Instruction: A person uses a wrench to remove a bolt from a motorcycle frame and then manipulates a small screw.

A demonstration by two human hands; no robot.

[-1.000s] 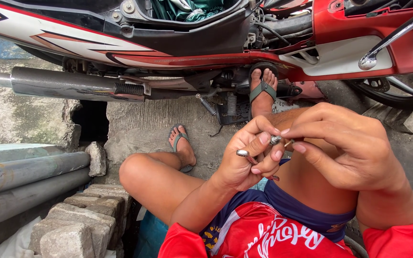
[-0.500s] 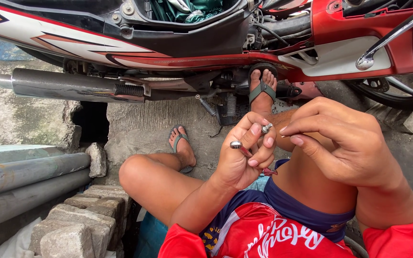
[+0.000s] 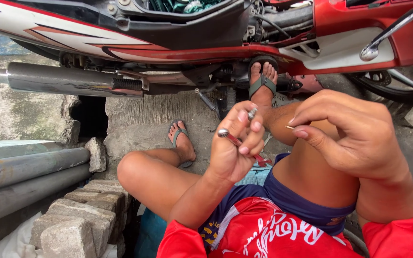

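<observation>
My left hand [image 3: 235, 150] is raised in front of me and grips a slim metal tool with a red handle [image 3: 237, 142], plus a small silver piece [image 3: 252, 113] held at the fingertips. My right hand [image 3: 352, 136] hovers just to the right, apart from the left, pinching a tiny thin metal part [image 3: 290, 127] between thumb and forefinger. Both hands are above my bare knees. I sit facing the side of a red and white motorcycle [image 3: 216, 33], with my right foot in a sandal [image 3: 263, 83] against its underside.
The chrome exhaust pipe [image 3: 63, 80] runs along the left under the motorcycle. Grey pipes [image 3: 25, 172] and stacked stone blocks [image 3: 80, 215] lie at my left. My other sandalled foot [image 3: 181, 138] rests on the concrete. A dark hole [image 3: 91, 119] opens beside the concrete slab.
My hands were pressed together around the small parts; now they have drawn apart, the right moving right with a tiny piece, the left keeping the tool.
</observation>
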